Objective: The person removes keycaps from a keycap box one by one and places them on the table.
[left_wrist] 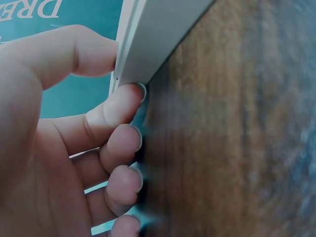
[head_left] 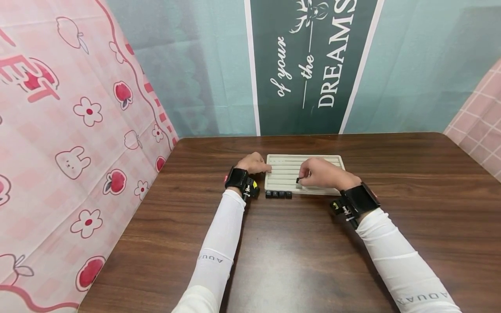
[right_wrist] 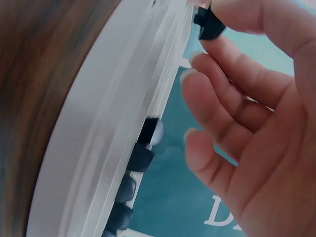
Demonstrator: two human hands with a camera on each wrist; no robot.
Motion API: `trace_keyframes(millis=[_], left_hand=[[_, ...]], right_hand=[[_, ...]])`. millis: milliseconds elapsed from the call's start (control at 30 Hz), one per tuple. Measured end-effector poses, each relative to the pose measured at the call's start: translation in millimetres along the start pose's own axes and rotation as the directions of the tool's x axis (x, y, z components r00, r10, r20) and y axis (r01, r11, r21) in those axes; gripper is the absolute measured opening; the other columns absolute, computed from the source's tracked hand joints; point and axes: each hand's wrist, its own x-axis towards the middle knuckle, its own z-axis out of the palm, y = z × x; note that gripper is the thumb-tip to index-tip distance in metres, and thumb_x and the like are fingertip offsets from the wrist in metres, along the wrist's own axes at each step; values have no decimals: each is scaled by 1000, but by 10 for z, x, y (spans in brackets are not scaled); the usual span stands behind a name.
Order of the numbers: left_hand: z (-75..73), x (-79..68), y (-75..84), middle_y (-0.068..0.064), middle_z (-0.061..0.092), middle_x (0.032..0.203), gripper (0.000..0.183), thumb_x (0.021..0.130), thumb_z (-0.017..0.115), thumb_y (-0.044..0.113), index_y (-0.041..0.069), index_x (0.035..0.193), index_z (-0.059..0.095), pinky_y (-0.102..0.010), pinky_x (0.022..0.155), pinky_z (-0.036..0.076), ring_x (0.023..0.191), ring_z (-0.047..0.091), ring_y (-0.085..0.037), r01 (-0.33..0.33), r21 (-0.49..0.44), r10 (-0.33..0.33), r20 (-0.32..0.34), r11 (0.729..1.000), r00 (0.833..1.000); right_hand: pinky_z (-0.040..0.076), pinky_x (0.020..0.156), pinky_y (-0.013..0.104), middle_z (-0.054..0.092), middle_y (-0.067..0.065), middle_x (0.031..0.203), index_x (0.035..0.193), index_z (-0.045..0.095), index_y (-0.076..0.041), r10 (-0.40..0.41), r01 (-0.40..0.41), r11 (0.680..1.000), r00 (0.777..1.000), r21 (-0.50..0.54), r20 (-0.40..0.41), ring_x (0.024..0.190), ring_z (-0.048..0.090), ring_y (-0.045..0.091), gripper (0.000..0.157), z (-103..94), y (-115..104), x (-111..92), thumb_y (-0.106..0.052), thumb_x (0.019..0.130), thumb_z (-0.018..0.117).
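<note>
A pale, ridged tray (head_left: 282,173) lies near the back of the table. My left hand (head_left: 253,164) holds its left end, the thumb (left_wrist: 96,58) on the rim and the index finger against the side wall. Over the tray, my right hand (head_left: 322,173) pinches a small black keycap (right_wrist: 211,24) between thumb and forefinger; its hollow underside partly shows. A short row of black keycaps (head_left: 278,194) sits along the tray's front edge. In the right wrist view, several keycaps (right_wrist: 141,157) show above the tray's rim. My right hand covers part of the tray in the head view.
The dark wooden table (head_left: 274,261) extends to the front and both sides. Behind it hangs a teal curtain (head_left: 219,65) with white lettering on a darker panel. A pink patterned cloth (head_left: 90,165) hangs at the left, and pink checked cloth (head_left: 481,126) at the right.
</note>
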Motion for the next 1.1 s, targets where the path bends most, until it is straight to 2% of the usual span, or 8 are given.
trace_keyframes(millis=[133,267,567,833,1100], left_hand=[[8,-2,-8,7,34,44,45,83,65,32,14,47,45,-24,45,27,43,30,-9,-1,13,1,-5,1000,1000],[15,-2,-17,7,33,43,46,83,65,33,14,46,44,-24,45,27,43,29,-9,-6,14,6,-6,1000,1000],[8,-10,-22,8,34,43,44,81,66,33,15,46,45,-24,44,26,43,29,-8,-12,-4,12,-5,1000,1000],[-2,-19,-23,7,37,43,40,81,66,34,10,52,53,-24,44,28,43,31,-8,-14,10,14,-7,1000,1000],[-9,-12,-20,6,35,43,41,81,65,34,10,51,51,-25,43,28,42,30,-9,-9,1,9,-8,1000,1000]], right_hand=[[46,69,29,65,-3,80,80,67,-14,-16,16,1000,997,5,75,71,55,10,4,32,-75,20,-18,81,65],[47,69,28,65,-3,79,80,66,-14,-27,26,1000,994,10,107,72,56,9,3,59,-129,24,-17,80,65],[44,66,28,63,-3,76,84,64,-14,13,-22,999,984,47,178,66,51,11,5,81,-176,-24,-19,82,66],[44,67,28,63,-3,74,85,64,-15,18,-18,1000,984,-4,175,65,51,10,5,126,-220,-8,-16,81,67],[43,68,29,60,-4,72,83,63,-15,5,3,999,987,-52,161,65,49,10,7,138,-293,-26,-15,79,68]])
